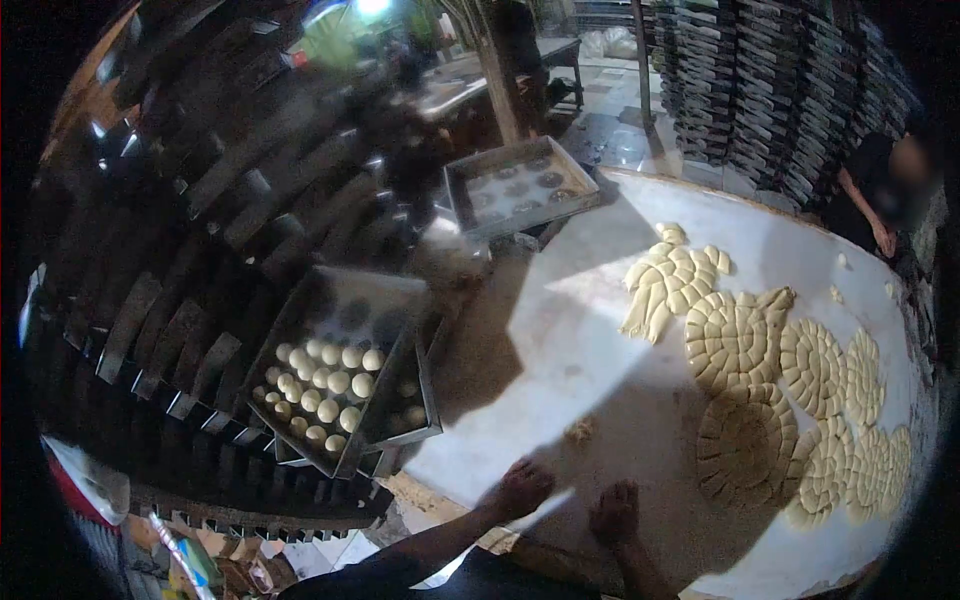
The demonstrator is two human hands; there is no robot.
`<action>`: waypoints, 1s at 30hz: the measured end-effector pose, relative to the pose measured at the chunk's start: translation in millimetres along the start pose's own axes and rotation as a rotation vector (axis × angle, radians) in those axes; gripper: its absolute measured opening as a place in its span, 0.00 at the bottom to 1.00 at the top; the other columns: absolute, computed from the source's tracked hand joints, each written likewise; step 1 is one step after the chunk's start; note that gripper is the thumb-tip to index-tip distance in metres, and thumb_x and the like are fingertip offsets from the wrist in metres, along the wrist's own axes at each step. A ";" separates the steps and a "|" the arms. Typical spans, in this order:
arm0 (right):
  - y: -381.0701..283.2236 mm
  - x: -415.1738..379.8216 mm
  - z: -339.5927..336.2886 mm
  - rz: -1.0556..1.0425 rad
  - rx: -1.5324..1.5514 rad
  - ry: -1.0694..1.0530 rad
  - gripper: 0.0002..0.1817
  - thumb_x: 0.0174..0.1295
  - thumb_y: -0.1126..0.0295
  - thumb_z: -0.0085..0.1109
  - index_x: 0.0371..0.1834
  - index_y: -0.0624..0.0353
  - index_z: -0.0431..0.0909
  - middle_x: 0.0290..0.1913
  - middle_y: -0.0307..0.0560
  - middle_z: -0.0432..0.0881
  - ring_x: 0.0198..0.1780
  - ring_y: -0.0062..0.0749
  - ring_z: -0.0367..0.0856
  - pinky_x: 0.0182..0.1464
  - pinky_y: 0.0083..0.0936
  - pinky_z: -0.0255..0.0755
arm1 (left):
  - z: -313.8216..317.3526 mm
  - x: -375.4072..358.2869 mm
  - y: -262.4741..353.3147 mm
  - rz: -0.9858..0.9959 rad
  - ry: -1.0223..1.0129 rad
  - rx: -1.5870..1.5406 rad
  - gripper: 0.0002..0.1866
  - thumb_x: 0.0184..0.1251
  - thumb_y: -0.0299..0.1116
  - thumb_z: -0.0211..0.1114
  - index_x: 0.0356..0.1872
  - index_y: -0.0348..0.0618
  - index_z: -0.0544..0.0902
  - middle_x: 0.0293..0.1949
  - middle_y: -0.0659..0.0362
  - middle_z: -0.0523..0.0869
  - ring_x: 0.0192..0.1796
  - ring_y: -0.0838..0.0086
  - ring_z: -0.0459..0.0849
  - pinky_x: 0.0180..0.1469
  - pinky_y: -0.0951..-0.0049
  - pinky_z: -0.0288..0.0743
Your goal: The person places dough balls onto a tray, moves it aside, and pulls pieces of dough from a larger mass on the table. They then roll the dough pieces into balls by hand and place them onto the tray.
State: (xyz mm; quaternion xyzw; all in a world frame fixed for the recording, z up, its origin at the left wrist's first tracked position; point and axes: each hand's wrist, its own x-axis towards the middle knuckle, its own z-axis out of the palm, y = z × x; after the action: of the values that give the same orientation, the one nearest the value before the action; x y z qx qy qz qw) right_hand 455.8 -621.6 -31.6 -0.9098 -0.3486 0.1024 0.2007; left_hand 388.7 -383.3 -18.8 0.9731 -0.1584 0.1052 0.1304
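My left hand point(524, 488) rests low over the near edge of the pale work table point(600, 390), its fingers bent and what lies under them hidden. A short way to its right is my right hand point(614, 514), in shadow, with its fingers curled and close together. Beyond the hands a small scrap of dough point(579, 431) lies on the table. Rings of cut dough pieces point(735, 340) cover the table's right part, and a looser pile of dough strips point(672, 280) sits behind them.
At the left, a metal tray point(395, 375) of round dough balls point(338, 382) sits on another tray. Another tray point(575, 207) stands at the table's back edge. Dark racks line the left. A person point(868, 200) is at the far right, one hand near the table edge.
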 end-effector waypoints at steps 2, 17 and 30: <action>61.6 -17.6 28.1 -0.012 -0.159 0.149 0.20 0.52 0.65 0.54 0.42 0.70 0.71 0.47 0.71 0.71 0.57 0.65 0.64 0.66 0.55 0.50 | -0.2 -45.7 -22.3 -0.007 0.109 -0.137 0.08 0.57 0.36 0.58 0.34 0.46 0.80 0.38 0.56 0.79 0.44 0.65 0.76 0.53 0.58 0.67; 7.0 -0.7 9.1 0.388 0.164 0.301 0.13 0.63 0.66 0.49 0.41 0.67 0.71 0.41 0.54 0.73 0.45 0.49 0.71 0.55 0.42 0.63 | 1.5 -54.2 -29.2 -0.262 0.228 -0.050 0.15 0.55 0.26 0.58 0.46 0.39 0.74 0.43 0.49 0.79 0.50 0.55 0.76 0.53 0.58 0.71; -191.8 50.2 -5.8 0.279 0.534 0.213 0.09 0.64 0.69 0.50 0.35 0.64 0.75 0.32 0.49 0.78 0.27 0.38 0.78 0.27 0.31 0.73 | -111.3 -38.3 -42.9 -0.139 0.032 -1.434 0.19 0.66 0.25 0.54 0.57 0.40 0.67 0.50 0.51 0.74 0.49 0.66 0.78 0.53 0.68 0.73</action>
State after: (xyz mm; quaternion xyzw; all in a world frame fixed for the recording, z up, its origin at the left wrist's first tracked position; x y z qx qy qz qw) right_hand 380.9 -459.7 55.0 -0.8695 -0.1584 0.1209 0.4519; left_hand 349.3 -301.3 67.4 0.6541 -0.1244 -0.0188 0.7458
